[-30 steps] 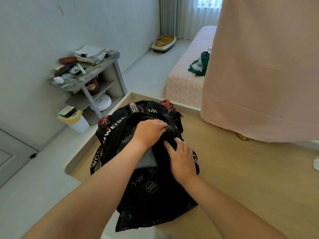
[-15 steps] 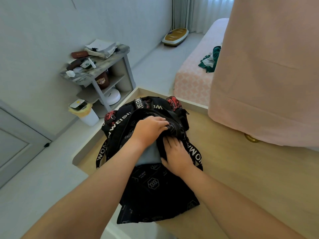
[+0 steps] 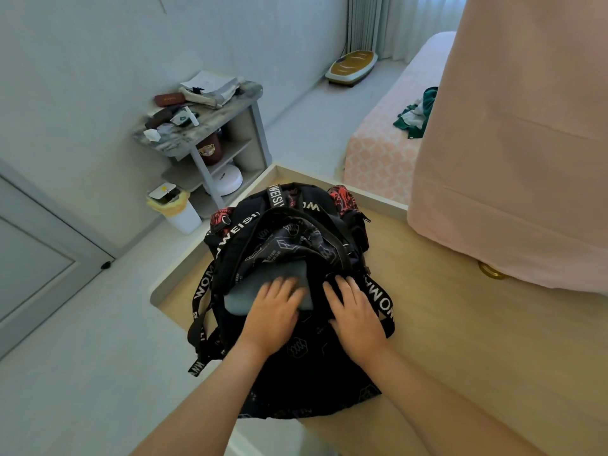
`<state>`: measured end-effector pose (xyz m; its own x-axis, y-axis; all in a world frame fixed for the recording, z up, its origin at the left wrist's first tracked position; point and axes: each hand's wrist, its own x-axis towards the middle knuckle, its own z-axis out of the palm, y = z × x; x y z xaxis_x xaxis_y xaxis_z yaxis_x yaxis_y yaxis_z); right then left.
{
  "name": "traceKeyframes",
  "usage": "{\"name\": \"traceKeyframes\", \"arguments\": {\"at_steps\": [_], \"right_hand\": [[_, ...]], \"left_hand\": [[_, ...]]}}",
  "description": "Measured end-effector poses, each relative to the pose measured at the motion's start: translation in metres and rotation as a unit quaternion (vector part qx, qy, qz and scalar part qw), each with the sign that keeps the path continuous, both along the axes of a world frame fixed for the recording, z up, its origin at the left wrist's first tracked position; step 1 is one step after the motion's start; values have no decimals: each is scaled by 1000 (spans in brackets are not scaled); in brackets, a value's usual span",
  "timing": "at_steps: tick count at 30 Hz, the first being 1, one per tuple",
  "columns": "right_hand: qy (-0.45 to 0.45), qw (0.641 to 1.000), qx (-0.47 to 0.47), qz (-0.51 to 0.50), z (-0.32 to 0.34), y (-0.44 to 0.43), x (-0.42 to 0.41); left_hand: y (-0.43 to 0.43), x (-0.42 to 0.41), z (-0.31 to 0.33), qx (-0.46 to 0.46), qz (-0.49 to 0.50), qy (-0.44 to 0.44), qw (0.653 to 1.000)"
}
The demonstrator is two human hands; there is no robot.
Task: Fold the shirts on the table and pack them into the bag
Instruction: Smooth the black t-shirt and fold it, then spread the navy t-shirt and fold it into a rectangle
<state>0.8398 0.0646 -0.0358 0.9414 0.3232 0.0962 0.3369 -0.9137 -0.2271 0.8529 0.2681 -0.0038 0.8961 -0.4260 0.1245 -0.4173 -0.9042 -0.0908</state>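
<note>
Fingers spread, left hand (image 3: 273, 315) pressed a grey shirt (image 3: 245, 299) beneath it; right hand (image 3: 357, 312) lay flat on the backpack (image 3: 312, 366) alongside.

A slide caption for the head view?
Left hand presses a grey shirt into the black backpack; right hand rests on it.

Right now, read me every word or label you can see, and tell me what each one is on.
"WEISI": upper strap of the bag.
"WOM": left strap and right strap; letters beyond that are hidden.
Small print on the bag's fabric: too small to read.
Label on the brown jar and gold print on the red case: too blurred to read.
</note>
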Motion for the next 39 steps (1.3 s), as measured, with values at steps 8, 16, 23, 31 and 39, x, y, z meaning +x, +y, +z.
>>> {"name": "traceKeyframes", "arguments": {"at_steps": [8,16,23,31,39], "right_hand": [[64,998,21,-19,-2,20,6],[177,984,-22,-10,22,15,-3],[89,983,100,-124,67,-16,-38],[127,944,81,-295,91,-159,-114],[100,866,140,-469,91,-345,-221]], "left_hand": [[26,16,-4,-20,186,135,973],[21,27,21,6,189,308,932],[-45,-5,59,-195,13,94,976],[-209,-33,91,-248,-96,267,926],[-410,-100,85,-177,-188,354,899]]}}
